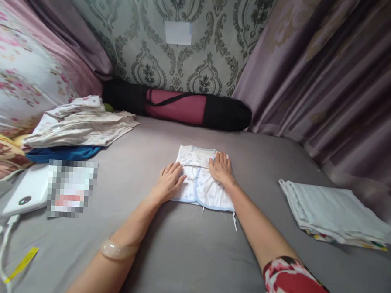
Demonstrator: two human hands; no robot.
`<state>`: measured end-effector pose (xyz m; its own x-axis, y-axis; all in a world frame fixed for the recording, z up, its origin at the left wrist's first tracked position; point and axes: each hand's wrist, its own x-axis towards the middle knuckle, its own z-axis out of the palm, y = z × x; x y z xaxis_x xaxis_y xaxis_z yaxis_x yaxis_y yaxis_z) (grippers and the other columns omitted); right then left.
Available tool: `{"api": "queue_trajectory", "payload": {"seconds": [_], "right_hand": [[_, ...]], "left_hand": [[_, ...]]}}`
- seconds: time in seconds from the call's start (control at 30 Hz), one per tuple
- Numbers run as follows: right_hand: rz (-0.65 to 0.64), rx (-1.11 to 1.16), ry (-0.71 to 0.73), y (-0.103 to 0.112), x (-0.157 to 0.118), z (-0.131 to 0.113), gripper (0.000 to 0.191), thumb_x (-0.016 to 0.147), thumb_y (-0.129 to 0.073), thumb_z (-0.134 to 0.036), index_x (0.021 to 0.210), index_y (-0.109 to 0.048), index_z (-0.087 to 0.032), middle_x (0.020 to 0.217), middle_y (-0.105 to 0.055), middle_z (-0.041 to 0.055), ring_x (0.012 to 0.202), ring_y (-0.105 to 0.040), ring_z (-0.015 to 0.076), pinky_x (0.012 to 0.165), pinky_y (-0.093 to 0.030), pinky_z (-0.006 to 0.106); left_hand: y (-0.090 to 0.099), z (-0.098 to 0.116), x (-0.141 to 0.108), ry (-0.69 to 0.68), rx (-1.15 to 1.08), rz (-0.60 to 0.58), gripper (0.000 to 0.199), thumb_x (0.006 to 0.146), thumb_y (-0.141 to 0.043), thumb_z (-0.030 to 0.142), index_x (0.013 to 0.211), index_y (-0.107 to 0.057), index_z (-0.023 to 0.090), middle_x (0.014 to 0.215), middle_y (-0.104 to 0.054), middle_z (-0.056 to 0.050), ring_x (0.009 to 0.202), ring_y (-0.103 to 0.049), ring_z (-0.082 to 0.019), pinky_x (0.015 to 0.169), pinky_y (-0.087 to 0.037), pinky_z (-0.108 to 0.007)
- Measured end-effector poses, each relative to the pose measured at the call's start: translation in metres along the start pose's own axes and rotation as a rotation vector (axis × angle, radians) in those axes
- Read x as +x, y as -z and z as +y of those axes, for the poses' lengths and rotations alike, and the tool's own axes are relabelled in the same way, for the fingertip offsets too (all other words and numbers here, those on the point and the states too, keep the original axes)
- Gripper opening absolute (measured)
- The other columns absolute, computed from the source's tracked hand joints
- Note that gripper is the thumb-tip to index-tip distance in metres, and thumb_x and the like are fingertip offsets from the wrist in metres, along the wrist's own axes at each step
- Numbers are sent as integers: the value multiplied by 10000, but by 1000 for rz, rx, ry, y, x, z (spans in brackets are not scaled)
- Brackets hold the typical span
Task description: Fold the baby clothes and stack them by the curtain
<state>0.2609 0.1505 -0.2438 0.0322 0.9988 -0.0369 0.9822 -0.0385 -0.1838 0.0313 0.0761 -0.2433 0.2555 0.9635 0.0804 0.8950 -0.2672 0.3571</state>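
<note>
1. while lying palm down with the left hand (pixel 170 181) along the left edge of a small white garment (pixel 213 189), clasping nothing, with fingers extended and slightly parted.
2. likewise laid flat with the right hand (pixel 221 169) on the upper right part of the garment, unclenched and gripping nothing.
3. spread beneath both hands near the middle of a grey sheet (pixel 196 256), edged in pale blue, with thin ties trailing from the lower hem.
4. worn on the left forearm, a pale bangle (pixel 118 250); on the right arm, a red floral sleeve (pixel 301 283).
5. well apart on the right, folded pale cloths (pixel 339 211) in a stack.
6. off to the left, rumpled clothes (pixel 85 131) above a blue cloth (pixel 67 153); nearer, a white device (pixel 29 190) beside a pixelated item (pixel 72 188), too obscured to tell.
7. farther back, a long black-and-maroon bag (pixel 176 108), lying before a patterned wall (pixel 138 43).
</note>
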Motion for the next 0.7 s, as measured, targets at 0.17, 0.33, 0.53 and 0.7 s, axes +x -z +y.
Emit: {"api": "queue_trajectory", "payload": {"seconds": [0.17, 0.33, 0.53, 0.7], "right_hand": [[-54, 97, 90, 24, -3, 8, 629, 999, -117, -416, 1533, -217, -98, 1605, -145, 154, 1480, -96, 265, 1184, -89, 472], [-61, 59, 296, 30, -13, 8, 563, 1004, -193, -425, 1536, -240, -247, 1623, -89, 104, 1484, -28, 284, 1166, -66, 542], [-58, -1, 348, 17, -12, 5, 522, 1003, -214, -417, 1515, -282, -337, 1620, -144, 59, 1477, -76, 318, 1138, -73, 610], [-67, -15, 340, 14, -10, 5, 514, 1002, -218, -406, 1507, -295, -352, 1607, -204, 53, 1475, -98, 309, 1134, -69, 617]], "left_hand": [[11, 6, 29, -9, 27, 118, 488, 1001, -267, 403, 1374, -472, 166, 1476, -452, -132, 1418, -326, -259, 1137, -298, -478], [16, 26, 76, -88, 148, 16, 500, 1005, -261, 407, 1410, -448, 181, 1530, -376, -110, 1440, -280, -271, 1160, -244, -482], [-16, 32, 102, -45, 250, 68, 567, 1004, -221, 419, 1458, -381, 121, 1536, -351, -152, 1450, -238, -309, 1167, -185, -537], [-28, 24, 106, -43, 260, 33, 619, 997, -196, 462, 1473, -344, 96, 1544, -327, -170, 1435, -267, -326, 1151, -214, -544]]}}
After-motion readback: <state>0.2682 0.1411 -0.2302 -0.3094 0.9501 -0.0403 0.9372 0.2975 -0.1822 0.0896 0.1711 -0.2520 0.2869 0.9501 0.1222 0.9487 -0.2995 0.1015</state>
